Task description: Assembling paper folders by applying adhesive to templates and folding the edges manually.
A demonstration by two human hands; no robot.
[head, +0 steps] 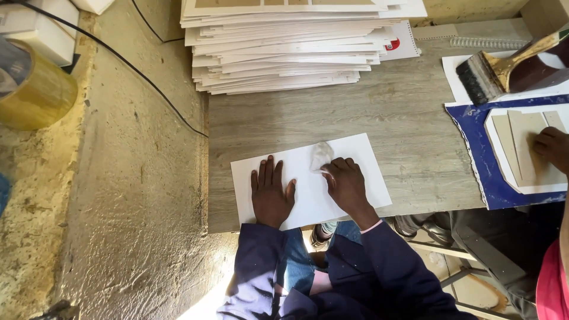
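Evidently the rubbing-down was under way rather than finished. A white sheet (332, 178) lay flat near the front edge of the wooden table (403, 112), turned a little askew, and the right hand (347, 184) pressed a small crumpled wad (320, 156) — cloth or tissue, too blurred to say which — against the sheet's upper middle, fingers curled closed around its lower end. The left hand (271, 192) lay open and flat on the sheet's left part, fingers spread, holding nothing and simply pinning the sheet down. The sheet looked smooth; how much of it the wad had covered could not be judged.

Beyond it, at the table's far side, stood a tall stack of white sheets (284, 47) — by the look of it, much of the pile remained to be handled. Well to the right, another person's hand (552, 148) rested on brown card pieces (521, 139) laid on a blue-edged cover (474, 154), with a wide brush (492, 74) lying above them. At far left, off the table, sat a roll of tape (35, 89).
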